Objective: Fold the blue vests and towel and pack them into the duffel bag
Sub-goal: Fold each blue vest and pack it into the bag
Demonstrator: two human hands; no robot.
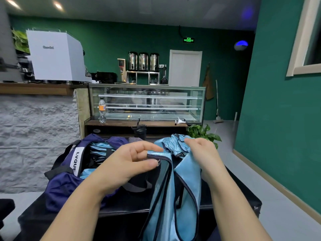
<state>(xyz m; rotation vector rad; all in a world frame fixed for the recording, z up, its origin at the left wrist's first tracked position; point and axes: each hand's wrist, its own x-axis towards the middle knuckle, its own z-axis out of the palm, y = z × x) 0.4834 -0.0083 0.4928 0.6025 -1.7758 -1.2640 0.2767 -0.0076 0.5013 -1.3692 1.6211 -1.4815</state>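
Observation:
A light blue vest (173, 202) with dark trim hangs in front of me over the black table (243, 195). My left hand (128, 164) pinches one shoulder strap of it between thumb and fingers. My right hand (203, 153) grips the bunched upper part of the vest. An open navy duffel bag (66, 185) with a white label lies to the left on the table. Folded light blue fabric (99, 148) shows inside the bag.
A dark tumbler (140, 131) stands behind the bag. Beyond it is a glass display case (147, 103) with a plastic bottle (102, 110) on its ledge. A potted plant (203, 133) sits at the right. Grey floor runs along the green wall at right.

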